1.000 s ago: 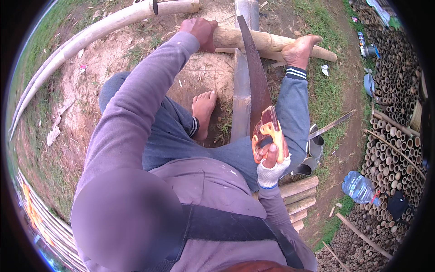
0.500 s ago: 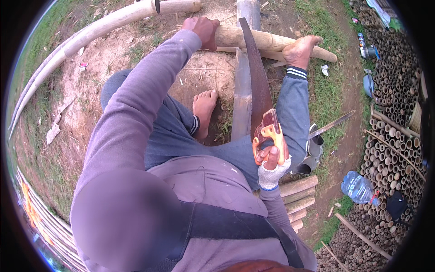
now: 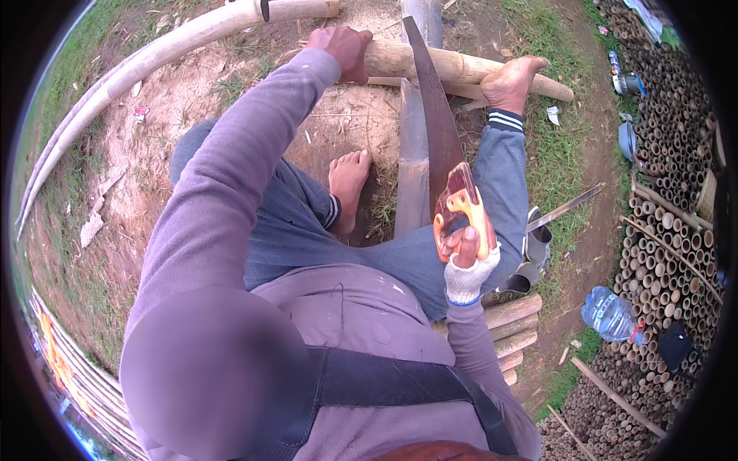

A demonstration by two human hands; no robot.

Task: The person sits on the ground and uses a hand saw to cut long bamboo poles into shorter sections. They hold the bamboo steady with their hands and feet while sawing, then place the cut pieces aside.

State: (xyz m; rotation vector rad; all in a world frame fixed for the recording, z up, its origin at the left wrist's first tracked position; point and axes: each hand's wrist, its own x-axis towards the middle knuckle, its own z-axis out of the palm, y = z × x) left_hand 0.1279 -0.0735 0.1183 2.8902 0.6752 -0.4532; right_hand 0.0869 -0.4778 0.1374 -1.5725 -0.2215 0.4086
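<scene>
My right hand (image 3: 467,270), in a white fingerless glove, is closed round the orange and brown handle of a handsaw (image 3: 444,131). The long rusty blade points away from me and crosses a bamboo pole (image 3: 453,67). At the pole's left part, my left hand (image 3: 343,52) is bare and wrapped round it. My right foot (image 3: 513,83) presses on the pole's right part. Under the pole, a grey split bamboo length (image 3: 413,138) runs away from me, and another piece of bamboo lies just behind the blade. The exact point where the teeth meet the pole is hard to see.
Long curved bamboo poles (image 3: 131,77) lie at the left. Cut bamboo pieces (image 3: 511,326) and a machete-like blade (image 3: 567,206) are by my right leg. Large stacks of bamboo tubes (image 3: 669,253) fill the right side, with a plastic jug (image 3: 611,315) on them.
The saw and my right hand have shifted slightly forward and to the right, the handle sitting a little higher. My left hand and the bamboo pole have stayed in place.
</scene>
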